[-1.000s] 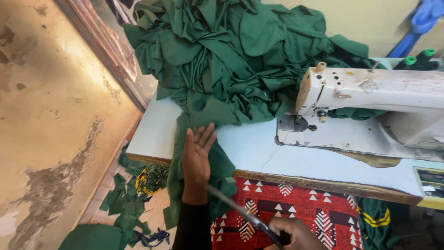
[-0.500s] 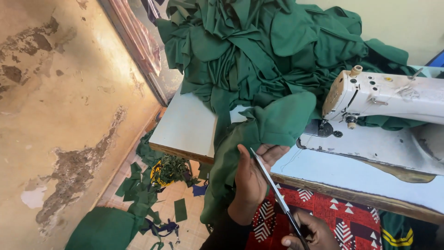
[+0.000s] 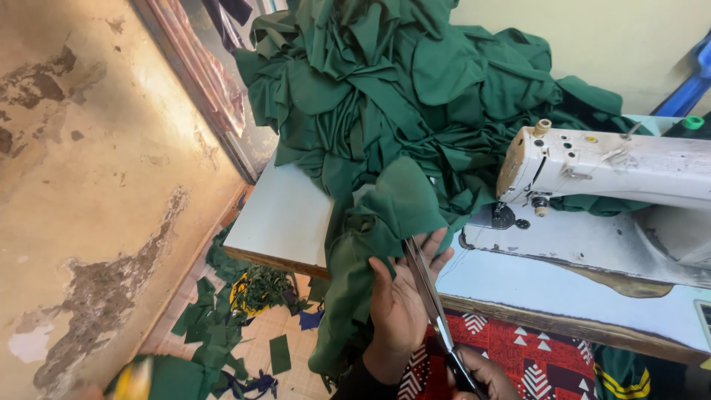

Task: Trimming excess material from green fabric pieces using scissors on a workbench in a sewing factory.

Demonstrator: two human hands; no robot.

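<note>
— Matt green cloth point(image 3: 385, 215), soft and creased, against scissors point(image 3: 429, 296) with smooth, dully shining metal blades?

— Yes. The sewing machine point(image 3: 615, 167) wears chipped, glossy cream paint over metal; the table point(image 3: 285, 215) is smooth pale laminate with a raw wooden edge. The wall point(image 3: 81, 185) shows rough, peeling plaster.
</note>
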